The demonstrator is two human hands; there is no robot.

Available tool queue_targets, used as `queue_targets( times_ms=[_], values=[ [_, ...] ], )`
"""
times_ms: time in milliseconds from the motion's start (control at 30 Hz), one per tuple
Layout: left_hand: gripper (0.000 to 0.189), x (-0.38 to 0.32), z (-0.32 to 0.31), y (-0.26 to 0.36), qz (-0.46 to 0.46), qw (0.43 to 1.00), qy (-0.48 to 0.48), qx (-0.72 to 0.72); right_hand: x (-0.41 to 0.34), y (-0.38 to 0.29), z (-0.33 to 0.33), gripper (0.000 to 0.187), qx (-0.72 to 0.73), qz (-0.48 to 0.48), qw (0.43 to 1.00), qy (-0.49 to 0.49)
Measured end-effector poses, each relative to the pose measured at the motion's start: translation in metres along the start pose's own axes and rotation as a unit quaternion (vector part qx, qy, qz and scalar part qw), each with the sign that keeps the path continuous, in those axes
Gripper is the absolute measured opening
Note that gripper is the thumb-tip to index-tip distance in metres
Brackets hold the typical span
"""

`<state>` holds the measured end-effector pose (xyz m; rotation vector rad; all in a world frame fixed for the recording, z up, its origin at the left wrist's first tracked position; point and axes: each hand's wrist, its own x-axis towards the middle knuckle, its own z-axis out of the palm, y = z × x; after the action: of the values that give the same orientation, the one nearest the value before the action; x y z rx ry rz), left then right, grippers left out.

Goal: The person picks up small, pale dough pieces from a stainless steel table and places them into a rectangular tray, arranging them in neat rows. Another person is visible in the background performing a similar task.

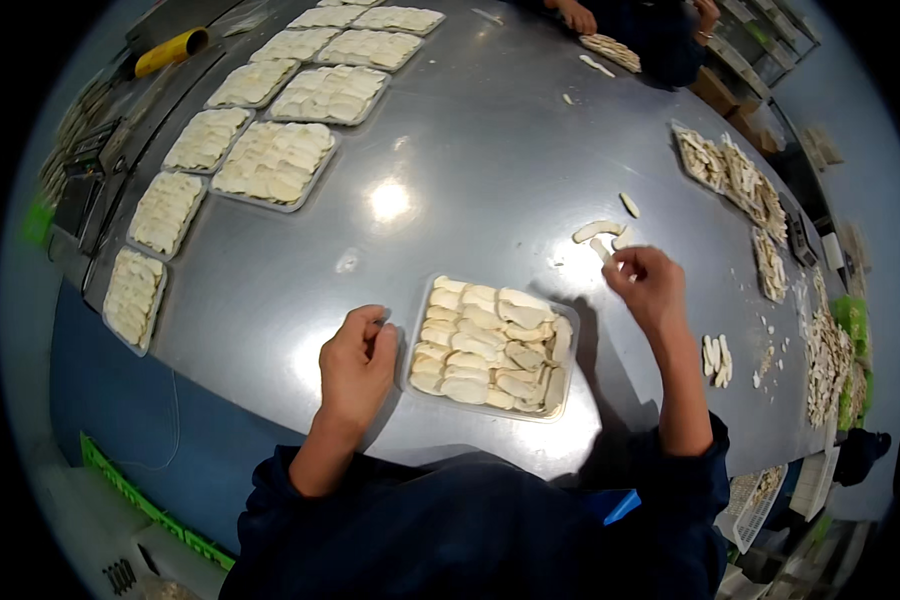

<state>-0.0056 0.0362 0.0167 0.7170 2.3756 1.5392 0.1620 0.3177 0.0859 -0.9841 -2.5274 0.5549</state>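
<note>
In front of me a clear plastic tray [491, 411] lies on the steel table, filled with overlapping rows of pale slices [471, 341] that look like sliced mushroom. Darker, greyer slices run along its right side. My left hand [356, 367] is just left of the tray, fingers loosely curled, thumb apart, with nothing visible in it. Beyond the tray's upper right corner, my right hand [649, 285] pinches one pale slice [601, 250] between thumb and fingertips. Close to it lie a few loose slices [597, 230], and another single slice [629, 205] is slightly farther off.
Several filled trays [276, 165] line the table's left side. At right are piled slices [735, 176], a small slice group [717, 360], scattered crumbs [766, 364] and a larger heap [829, 367]. A co-worker's hand [576, 15] is near slices [610, 52] at the far edge.
</note>
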Motion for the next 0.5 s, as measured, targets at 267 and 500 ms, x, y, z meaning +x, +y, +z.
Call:
queue_targets(
  times_ms=[267,500],
  values=[
    [0.020,-0.002,-0.005,0.007,-0.020,0.999,-0.038,0.009,-0.059,-0.056,0.032,0.016,0.026,-0.223,0.974,-0.025],
    [0.021,-0.002,-0.002,0.011,0.016,0.999,-0.006,0.027,-0.058,-0.052,0.035,0.017,0.018,-0.212,0.976,-0.042]
  ],
)
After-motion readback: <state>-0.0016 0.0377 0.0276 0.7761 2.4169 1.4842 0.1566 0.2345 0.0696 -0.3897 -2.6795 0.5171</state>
